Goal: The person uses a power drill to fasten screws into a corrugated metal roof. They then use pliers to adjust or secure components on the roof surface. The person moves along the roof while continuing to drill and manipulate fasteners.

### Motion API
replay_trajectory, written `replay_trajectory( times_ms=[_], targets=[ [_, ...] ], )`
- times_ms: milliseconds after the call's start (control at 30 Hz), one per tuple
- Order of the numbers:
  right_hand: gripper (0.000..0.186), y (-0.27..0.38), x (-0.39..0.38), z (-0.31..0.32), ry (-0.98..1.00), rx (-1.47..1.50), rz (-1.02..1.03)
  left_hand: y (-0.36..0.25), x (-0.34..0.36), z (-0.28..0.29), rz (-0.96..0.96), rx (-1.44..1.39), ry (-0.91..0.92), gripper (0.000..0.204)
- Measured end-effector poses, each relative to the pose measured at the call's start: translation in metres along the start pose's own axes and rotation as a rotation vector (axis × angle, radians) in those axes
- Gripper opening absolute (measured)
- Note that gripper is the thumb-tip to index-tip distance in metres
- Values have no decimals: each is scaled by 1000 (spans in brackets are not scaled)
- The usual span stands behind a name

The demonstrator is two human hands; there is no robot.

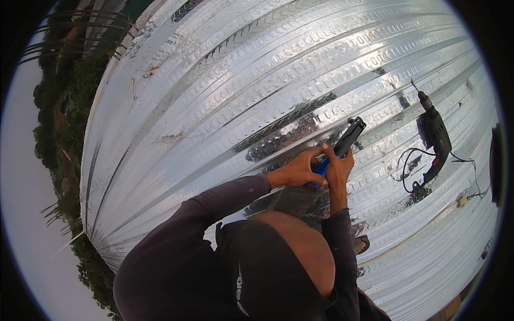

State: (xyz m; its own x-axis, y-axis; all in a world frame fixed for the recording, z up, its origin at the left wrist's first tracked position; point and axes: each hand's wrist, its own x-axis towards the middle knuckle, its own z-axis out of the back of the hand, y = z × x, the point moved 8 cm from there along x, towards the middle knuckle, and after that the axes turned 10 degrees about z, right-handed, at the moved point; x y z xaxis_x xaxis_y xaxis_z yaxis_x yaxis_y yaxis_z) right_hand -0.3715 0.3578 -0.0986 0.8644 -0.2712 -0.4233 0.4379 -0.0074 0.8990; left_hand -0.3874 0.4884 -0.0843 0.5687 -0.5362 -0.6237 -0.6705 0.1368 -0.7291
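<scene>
My left hand and my right hand are closed around a black-and-blue hand tool, whose long black end points up and to the right over the ribbed, shiny metal sheeting. The right hand wraps its lower part from the right, and the left grips it from the left. Some of the tool is hidden by my fingers. To the right, a black corded drill with a long bit lies on the sheeting, its cable looped beside it.
My bent bare knee and dark clothing fill the lower middle, with a sandalled foot beside my right arm. The roof edge curves down the left, with trees beyond it. A small pale connector sits on the cable.
</scene>
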Motion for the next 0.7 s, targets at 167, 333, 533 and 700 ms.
replay_trajectory(
  times_ms=[167, 333, 533, 700],
  targets=[
    [37, -32, -4, 2, -151, -126, -1, 34, 5, -5, 76, 73, -121, 99],
    [33, 12, -13, 9, -41, 29, -60, -6, -15, -13, -37, 132, -117, 103],
    [42, 141, 0, 10, 403, 413, -15, -83, -17, 50, -51, -256, -257, 62],
    [40, 142, 38, 46, 528, -372, 55, -87, -18, 55, 176, -10, -353, 38]
  ],
)
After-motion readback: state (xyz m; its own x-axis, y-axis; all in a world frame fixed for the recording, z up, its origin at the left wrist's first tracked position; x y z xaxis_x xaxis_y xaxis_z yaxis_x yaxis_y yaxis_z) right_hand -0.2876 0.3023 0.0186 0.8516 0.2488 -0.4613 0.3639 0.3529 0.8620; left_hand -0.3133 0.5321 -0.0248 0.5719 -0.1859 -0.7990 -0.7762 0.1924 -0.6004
